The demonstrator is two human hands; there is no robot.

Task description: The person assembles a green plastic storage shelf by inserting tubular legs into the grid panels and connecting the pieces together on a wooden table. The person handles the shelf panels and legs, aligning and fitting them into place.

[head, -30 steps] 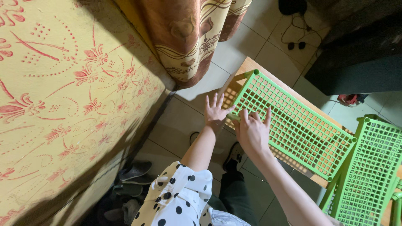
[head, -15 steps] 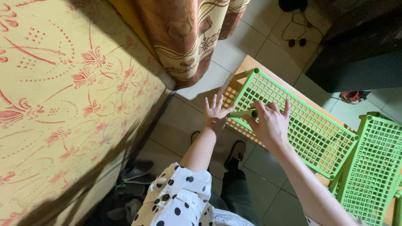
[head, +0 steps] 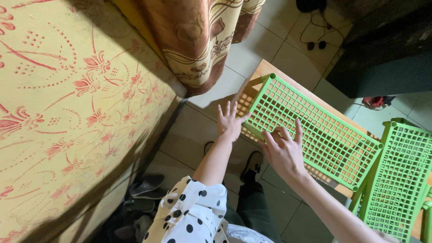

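1. Since half a second earlier, your right hand (head: 283, 153) slid back toward the near-left corner of the green lattice shelf panel (head: 315, 130); the short green tube it had gripped there no longer stood out from its fingers, and whether it was seated in the corner I could not tell.
2. Your left hand (head: 229, 122) stayed where it was, fingers spread flat, thumb against the panel's left edge, palm over the tiled floor (head: 198, 130) beyond the wooden table (head: 265, 68).
3. Your right hand was half curled, forefinger raised, the other fingertips pressed on the near-left rim; no clear pinch showed.
4. That panel lay flat on the table, its far-left corner post upright, its right end touching a second green lattice panel (head: 396, 175) that tilted at the right.
5. To do this well, I judged you needed the left hand bracing the edge rather than hovering, so the panel did not slide on the wood.
6. You should have pressed straight along the corner socket; a skewed push could have flexed the thin plastic.
7. The curtain (head: 202, 36) and patterned bedspread (head: 67, 112) at the left were well apart from the work.
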